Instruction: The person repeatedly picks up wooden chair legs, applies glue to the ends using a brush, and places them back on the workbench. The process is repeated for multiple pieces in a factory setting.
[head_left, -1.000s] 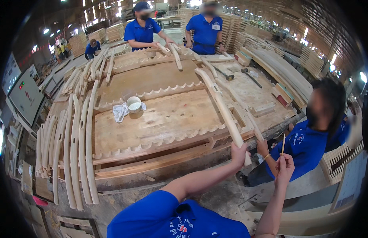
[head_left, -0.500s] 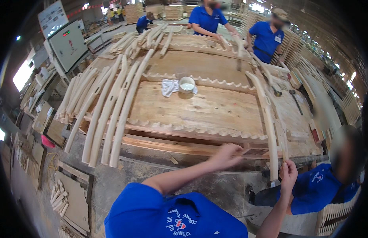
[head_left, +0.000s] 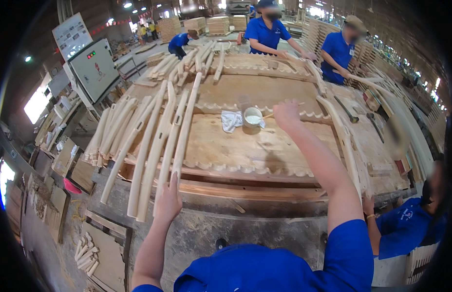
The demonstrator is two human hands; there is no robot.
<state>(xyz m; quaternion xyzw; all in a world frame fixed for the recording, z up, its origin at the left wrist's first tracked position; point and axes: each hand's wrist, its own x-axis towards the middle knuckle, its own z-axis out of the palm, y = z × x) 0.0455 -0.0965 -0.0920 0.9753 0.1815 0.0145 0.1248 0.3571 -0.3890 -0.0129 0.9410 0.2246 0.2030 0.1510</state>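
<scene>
My right hand (head_left: 286,113) reaches far over the carved wooden panel (head_left: 245,151) and is closed on a thin stick (head_left: 270,116) whose tip points at a small white cup of pale glue (head_left: 253,118). A crumpled white cloth (head_left: 231,120) lies just left of the cup. My left hand (head_left: 167,200) is stretched forward with fingers extended, its fingertips touching the near end of a long curved wooden rail (head_left: 183,131). Several similar rails (head_left: 138,146) lie side by side to the left of it.
A person in blue crouches at the right (head_left: 406,226), one hand on the bench edge. Two people in blue (head_left: 265,31) work at the far side, another farther back. A grey control cabinet (head_left: 92,68) stands left. Wood offcuts (head_left: 84,253) lie on the floor.
The view has swung left. My right hand went from the panel's near edge out to the cup. My left hand came forward onto the curved rail's end.
</scene>
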